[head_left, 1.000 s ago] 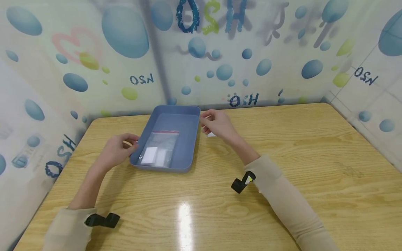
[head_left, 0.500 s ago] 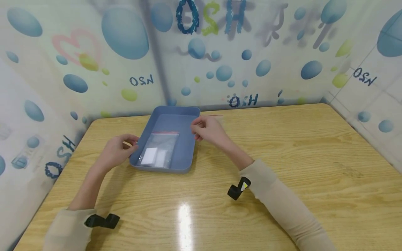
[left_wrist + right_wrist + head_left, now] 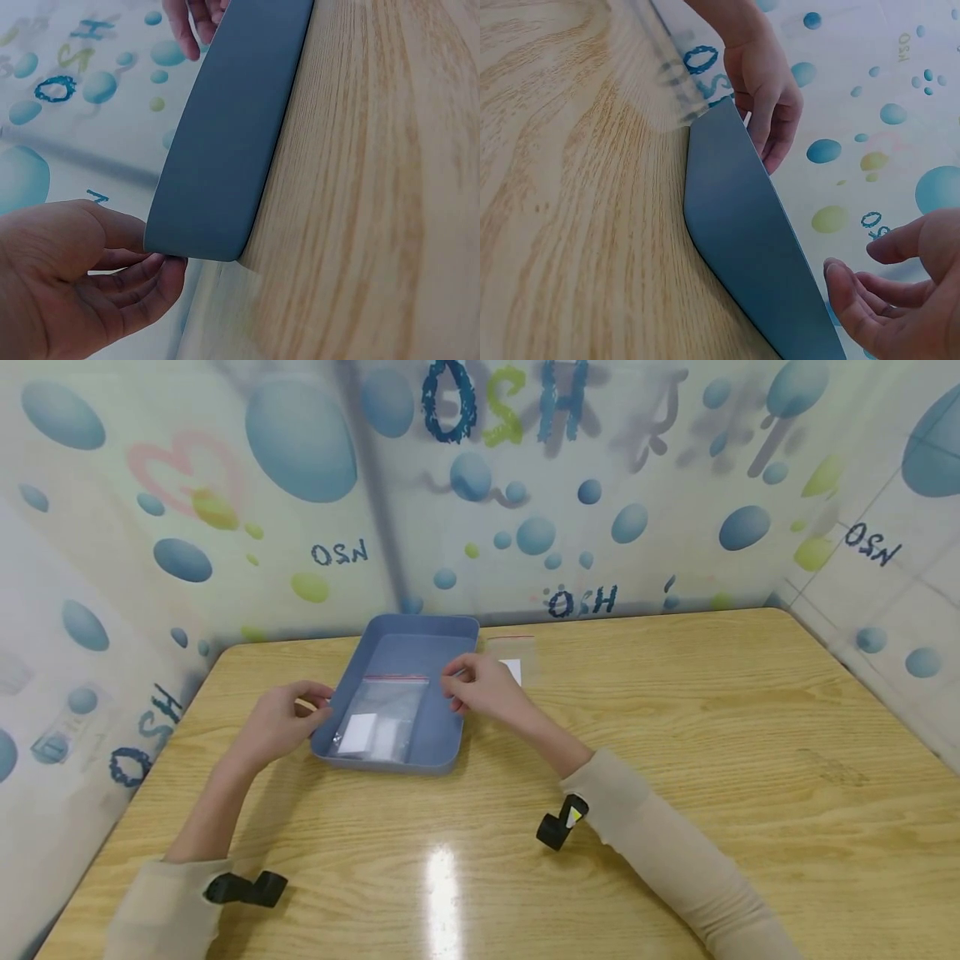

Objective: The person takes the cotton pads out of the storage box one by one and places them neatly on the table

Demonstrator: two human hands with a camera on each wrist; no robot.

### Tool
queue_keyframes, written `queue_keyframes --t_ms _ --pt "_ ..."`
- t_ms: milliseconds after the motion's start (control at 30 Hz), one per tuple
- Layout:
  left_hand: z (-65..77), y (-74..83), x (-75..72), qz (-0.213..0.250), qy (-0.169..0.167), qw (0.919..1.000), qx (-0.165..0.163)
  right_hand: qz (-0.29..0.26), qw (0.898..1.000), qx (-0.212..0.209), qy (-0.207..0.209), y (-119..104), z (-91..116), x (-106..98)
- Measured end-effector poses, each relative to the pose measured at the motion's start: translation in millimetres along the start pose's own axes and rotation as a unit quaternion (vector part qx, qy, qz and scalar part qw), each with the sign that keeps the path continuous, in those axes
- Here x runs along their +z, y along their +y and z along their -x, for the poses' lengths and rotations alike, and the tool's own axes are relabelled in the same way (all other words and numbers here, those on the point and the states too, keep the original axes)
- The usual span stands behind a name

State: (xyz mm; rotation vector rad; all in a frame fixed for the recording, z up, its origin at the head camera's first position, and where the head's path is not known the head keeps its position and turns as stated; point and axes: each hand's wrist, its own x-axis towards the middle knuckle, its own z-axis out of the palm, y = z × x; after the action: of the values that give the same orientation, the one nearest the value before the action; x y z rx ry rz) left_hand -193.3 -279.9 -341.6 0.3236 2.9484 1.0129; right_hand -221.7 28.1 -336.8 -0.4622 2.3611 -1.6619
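A shallow blue plastic tray [image 3: 420,647] lies on the wooden table in the head view. Its left rim is pinched by my left hand [image 3: 276,724], thumb and fingers meeting at the edge in the left wrist view. Inside the tray rests a clear zip bag [image 3: 393,697] with a red seal line and a white card [image 3: 357,733] in it. Over the tray's right side hovers my right hand [image 3: 483,687], fingers loosely bent; the right wrist view shows no object between its fingertips [image 3: 836,268].
Just right of the tray, another clear zip bag [image 3: 528,656] with a red seal lies on the table [image 3: 675,735], a white card [image 3: 512,669] in it, partly behind my right hand. A patterned wall covering [image 3: 585,552] rises at the table's back edge.
My right hand has moved left and toward me, from the tray's right rim to over its inside, uncovering the bag on the table. My left hand and the tray stay still.
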Motion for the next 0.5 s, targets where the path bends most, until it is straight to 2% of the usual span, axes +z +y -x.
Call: queue_keyframes --t_ms 233,500 --pt "1.1 -1.4 -0.2 0.001 0.001 1.0 0.004 -0.003 1.0 -0.01 -0.009 1.0 -1.4 6.6" --pt "0.7 -0.5 -0.3 0.002 0.001 1.0 0.004 -0.008 1.0 0.0 -0.015 -0.9 -3.3 18.8"
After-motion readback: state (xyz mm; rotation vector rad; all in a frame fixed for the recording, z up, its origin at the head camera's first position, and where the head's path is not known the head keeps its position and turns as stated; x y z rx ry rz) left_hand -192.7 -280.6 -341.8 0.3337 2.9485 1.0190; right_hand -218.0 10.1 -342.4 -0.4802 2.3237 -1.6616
